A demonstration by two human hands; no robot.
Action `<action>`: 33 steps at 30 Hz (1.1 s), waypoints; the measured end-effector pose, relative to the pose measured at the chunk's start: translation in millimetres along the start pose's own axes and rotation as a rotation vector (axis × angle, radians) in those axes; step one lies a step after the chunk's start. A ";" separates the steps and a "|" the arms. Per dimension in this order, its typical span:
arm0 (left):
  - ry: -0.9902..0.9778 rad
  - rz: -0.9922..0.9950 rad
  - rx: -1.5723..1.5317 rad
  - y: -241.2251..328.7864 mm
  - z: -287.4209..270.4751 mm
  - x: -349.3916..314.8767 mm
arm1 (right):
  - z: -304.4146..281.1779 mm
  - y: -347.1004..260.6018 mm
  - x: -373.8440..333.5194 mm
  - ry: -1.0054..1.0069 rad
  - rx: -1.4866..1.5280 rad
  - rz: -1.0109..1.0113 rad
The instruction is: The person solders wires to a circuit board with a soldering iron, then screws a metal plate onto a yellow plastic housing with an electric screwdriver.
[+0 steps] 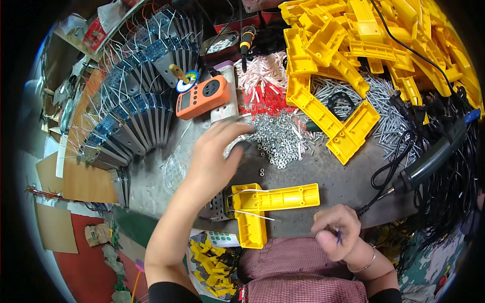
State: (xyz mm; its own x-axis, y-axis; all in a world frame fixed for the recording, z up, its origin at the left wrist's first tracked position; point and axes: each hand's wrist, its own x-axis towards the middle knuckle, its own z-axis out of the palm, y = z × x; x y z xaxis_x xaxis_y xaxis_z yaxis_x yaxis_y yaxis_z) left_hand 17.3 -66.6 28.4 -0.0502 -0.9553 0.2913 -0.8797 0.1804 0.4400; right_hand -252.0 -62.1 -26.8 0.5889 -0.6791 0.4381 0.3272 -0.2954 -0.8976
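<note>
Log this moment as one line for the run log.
left hand: reaching into nut pile | right hand: pinching small blue item | yellow housing: on bench

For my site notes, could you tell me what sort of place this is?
Probably a small assembly workshop bench: a heap of yellow plastic housings, a pile of loose nuts, and stacked metal brackets.

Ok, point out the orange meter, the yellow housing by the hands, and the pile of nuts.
orange meter [202, 97], head view, front face.
yellow housing [283, 197], head view, long arm.
pile of nuts [278, 139], head view, middle of heap.
</note>
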 end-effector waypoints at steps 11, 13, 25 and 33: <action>-0.115 -0.040 0.279 -2.8 55.6 80.3 | 1.0 6.8 6.7 -0.064 -0.007 -0.162; -0.069 -0.028 0.300 -4.9 56.9 75.3 | 0.5 6.1 7.2 -0.081 -0.014 -0.162; 0.037 -0.023 0.066 -9.8 48.6 59.5 | 10.2 1.2 3.5 -0.016 -0.185 -0.129; -0.079 -0.036 0.290 -6.1 54.7 67.2 | 14.2 0.9 4.4 0.024 -0.254 -0.151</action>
State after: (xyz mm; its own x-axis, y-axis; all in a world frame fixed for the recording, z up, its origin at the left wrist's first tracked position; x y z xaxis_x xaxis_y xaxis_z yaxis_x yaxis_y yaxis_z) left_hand -6.6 -144.7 -1.2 -0.0432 -0.9772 0.2078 -0.9793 0.0826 0.1849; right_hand -238.6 -55.7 -25.0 0.5286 -0.6295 0.5695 0.2125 -0.5514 -0.8067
